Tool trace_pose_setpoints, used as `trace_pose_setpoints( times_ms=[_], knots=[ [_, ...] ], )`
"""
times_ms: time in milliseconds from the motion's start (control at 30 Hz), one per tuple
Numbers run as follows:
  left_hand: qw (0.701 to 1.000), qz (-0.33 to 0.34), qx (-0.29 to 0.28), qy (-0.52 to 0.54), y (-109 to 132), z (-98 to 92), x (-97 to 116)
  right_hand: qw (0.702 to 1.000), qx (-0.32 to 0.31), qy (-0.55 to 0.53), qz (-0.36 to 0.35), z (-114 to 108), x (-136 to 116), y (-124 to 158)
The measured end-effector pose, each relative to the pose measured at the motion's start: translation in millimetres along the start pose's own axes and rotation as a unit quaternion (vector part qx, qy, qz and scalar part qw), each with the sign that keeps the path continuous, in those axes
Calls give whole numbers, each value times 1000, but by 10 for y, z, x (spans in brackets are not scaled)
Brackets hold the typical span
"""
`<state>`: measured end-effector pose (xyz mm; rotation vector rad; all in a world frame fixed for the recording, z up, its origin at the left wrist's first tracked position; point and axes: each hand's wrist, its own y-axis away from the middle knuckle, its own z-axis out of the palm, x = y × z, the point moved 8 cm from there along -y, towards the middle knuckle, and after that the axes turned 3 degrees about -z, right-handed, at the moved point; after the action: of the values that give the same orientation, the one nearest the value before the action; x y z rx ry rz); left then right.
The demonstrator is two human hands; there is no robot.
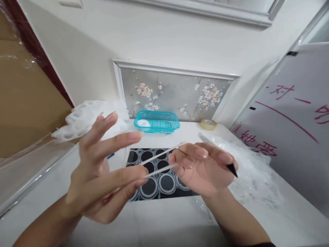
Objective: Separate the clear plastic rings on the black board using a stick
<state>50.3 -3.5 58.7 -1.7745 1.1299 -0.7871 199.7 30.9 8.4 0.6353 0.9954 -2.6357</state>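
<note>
My left hand [102,178] pinches the near end of a thin white strip [160,169] between thumb and index finger; its other fingers are spread. Two pale strands of the strip run from there to my right hand [203,164], which is turned palm up with fingers curled around the far ends. Out of that hand's outer fingers pokes a small black pointed piece [232,169]; the rest of it is hidden, so I cannot tell what it is. Below both hands lies a black mat [167,183] with grey ring patterns.
A turquoise plastic basket [156,128] holding a white piece stands by the wall. Left of it is a pile of white, ring-shaped sheets [87,118]. A tape roll [208,124] and a heap of clear film pieces [254,178] are on the right, beside a whiteboard [288,113].
</note>
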Motion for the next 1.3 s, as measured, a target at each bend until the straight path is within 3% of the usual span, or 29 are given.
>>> trace_pose_setpoints(
  times_ms=[100,200,333,600,833,1000,1100,1200,1300],
  knots=[
    [996,60,40,-43,13,-46,131,999,-40,-5,-4,72,15,2],
    [999,-21,7,41,-34,-13,8,998,-57,-8,6,133,27,31],
    [976,-125,-34,172,-38,38,-176,999,-34,39,5,156,21,74],
    [969,-142,-38,200,-21,37,-208,975,16,219,30,93,48,93],
    [972,-126,-40,196,-42,43,-162,989,40,141,31,101,31,97],
    [967,-160,-106,168,-45,116,-42,996,45,45,62,97,66,73],
    [944,-179,-177,212,-27,252,-99,992,66,-5,109,-64,187,13],
    [886,-138,-263,356,15,461,-210,981,99,-41,164,-341,388,-49],
    [836,-169,-211,477,28,572,-574,970,132,-71,192,-618,556,-89]
  ],
)
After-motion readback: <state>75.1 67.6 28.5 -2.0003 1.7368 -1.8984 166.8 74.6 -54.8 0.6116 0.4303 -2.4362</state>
